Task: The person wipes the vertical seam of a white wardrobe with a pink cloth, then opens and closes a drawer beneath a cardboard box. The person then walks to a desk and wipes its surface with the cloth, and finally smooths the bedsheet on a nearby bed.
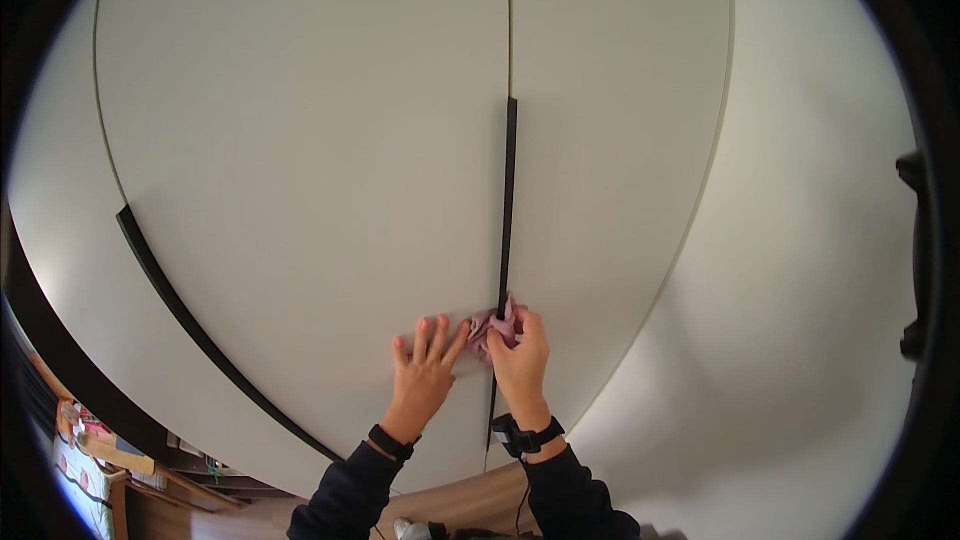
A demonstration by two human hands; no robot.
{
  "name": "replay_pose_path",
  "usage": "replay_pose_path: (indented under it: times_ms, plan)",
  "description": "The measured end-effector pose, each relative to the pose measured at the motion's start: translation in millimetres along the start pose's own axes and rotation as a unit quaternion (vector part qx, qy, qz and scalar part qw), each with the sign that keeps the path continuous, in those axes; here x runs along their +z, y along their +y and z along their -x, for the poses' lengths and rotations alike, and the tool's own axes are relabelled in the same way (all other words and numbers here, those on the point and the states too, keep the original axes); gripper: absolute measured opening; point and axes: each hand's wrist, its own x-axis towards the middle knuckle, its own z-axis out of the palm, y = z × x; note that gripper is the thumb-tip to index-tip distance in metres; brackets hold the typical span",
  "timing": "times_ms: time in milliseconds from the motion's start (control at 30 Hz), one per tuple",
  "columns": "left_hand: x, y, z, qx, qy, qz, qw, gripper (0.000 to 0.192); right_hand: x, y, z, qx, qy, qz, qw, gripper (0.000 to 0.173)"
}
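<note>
A long black handle strip point(511, 187) runs down the seam between two pale wardrobe doors. My right hand point(519, 360) pinches a crumpled pink cloth point(484, 334) around the lower stretch of this strip. Flat against the left wardrobe door point(315, 165), my left hand point(424, 375) has its fingers spread, the index fingertip at the cloth's left edge. The right wardrobe door point(615, 165) lies beyond my right hand. Each wrist wears a black band, and a small device sits on the right one.
Another black handle strip point(202, 337) curves down at the left. A white wall point(795, 277) borders the doors on the right. At the lower left are a wooden desk point(120, 454) with items on it and a bed point(82, 491). Wooden flooring point(450, 502) shows below.
</note>
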Motion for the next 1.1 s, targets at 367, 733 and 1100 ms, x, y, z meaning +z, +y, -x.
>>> replay_pose_path:
  times_ms: [367,733,1100]
  plan:
    - [7,-2,-3,0.010,0.031,-0.003,0.999,0.112,1,26,15,0.043,-0.017,0.004,0.999,0.028]
    - [-6,-2,-8,-0.010,-0.004,0.013,1.000,0.106,5,15,0,-0.018,0.006,0.036,0.999,0.031]
    - [7,-3,-5,-0.002,0.035,-0.026,0.999,0.112,7,-5,-20,-0.043,0.013,0.046,0.998,0.030]
